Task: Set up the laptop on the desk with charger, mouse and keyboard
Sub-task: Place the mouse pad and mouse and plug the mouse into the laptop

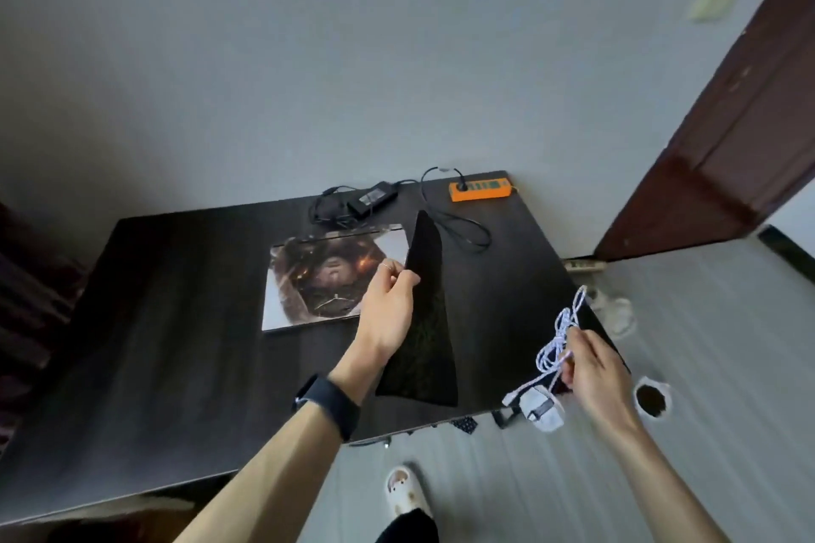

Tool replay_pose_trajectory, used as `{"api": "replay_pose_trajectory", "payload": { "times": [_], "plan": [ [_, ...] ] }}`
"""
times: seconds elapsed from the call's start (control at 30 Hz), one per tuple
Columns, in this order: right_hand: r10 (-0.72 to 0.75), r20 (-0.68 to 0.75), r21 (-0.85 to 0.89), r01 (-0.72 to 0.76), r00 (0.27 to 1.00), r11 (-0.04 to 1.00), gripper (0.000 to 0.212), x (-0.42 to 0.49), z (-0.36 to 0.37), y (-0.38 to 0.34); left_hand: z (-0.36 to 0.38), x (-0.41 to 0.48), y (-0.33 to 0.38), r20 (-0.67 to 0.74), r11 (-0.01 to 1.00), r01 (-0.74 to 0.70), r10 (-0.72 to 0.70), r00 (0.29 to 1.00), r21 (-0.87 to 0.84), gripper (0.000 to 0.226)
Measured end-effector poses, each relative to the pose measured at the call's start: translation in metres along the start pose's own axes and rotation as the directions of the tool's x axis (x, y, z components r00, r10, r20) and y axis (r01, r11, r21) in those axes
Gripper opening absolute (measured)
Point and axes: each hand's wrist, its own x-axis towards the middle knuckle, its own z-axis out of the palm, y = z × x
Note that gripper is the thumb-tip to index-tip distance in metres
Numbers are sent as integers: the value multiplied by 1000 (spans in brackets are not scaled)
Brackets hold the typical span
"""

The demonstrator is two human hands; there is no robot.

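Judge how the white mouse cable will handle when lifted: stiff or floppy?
Probably floppy: the cable droops in loose loops from the right hand, which pinches it. It may tangle, since the loops cross. The mouse at its end seems to hang by the desk edge, so it could swing.

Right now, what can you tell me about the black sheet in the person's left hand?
The black sheet is thin, flat and soft-looking, perhaps a mouse mat, with a faint greenish pattern. It stands tilted over the dark desk, tapering to a point at its far end, just right of the closed laptop. The left hand pinches its left edge.
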Motion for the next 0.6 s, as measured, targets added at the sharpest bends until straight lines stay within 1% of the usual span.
{"api": "replay_pose_trajectory", "payload": {
  "times": [0.07,0.13,0.23,0.33,0.37,0.4,0.5,0.53,0.6],
  "plan": [
    [32,-49,33,-31,998,999,37,22,-17,5,40,16,5,60,999,4,-2,998,-33,27],
    [25,-74,5,-24,997,1000,37,41,-32,8,76,31,5,110,998,28,-22,994,-53,27],
    [22,-109,-32,-25,994,999,37,71,-52,8,123,58,0,187,988,134,-117,975,-79,24],
    [10,-139,-63,-19,990,998,39,106,-69,1,168,85,-1,249,965,217,-177,952,-144,15],
    [24,-152,-64,-34,988,997,39,118,-77,1,185,93,-3,258,951,265,-219,941,-159,12],
    [23,-150,-60,-32,988,998,39,123,-81,0,193,98,-8,257,930,323,-273,927,-176,15],
    [22,-140,-74,-33,990,997,39,144,-99,5,211,118,-24,264,815,516,-454,851,-262,47],
    [28,-131,-70,-38,991,997,39,155,-104,6,213,127,-34,234,788,546,-495,837,-286,49],
    [39,-112,-53,-45,993,998,40,174,-111,10,210,140,-57,136,778,574,-559,818,-256,41]
  ]
}}
